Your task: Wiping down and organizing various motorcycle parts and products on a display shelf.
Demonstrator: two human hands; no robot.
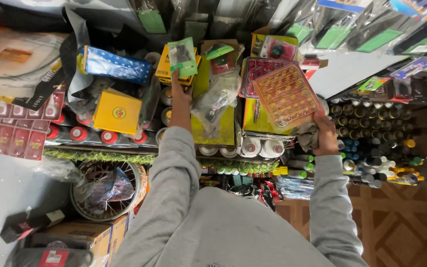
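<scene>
My left hand [179, 96] reaches up over a crowded shop shelf and pinches a small clear packet with a green card [183, 57], held above yellow boxes [168, 69]. My right hand [324, 134] grips the lower corner of a flat orange blister card of small round parts [285, 94], together with a crumpled grey cloth [306, 134]. A red card of the same kind [256, 71] lies just behind the orange one. Both arms wear grey sleeves.
The shelf holds a blue packet [115, 64], a yellow box [117, 112], rows of spray cans [95, 134], and white bottles [260, 147]. Small bottles [376, 143] fill racks at right. A spoked wheel rim [106, 190] and cardboard boxes [82, 236] stand on the floor at lower left.
</scene>
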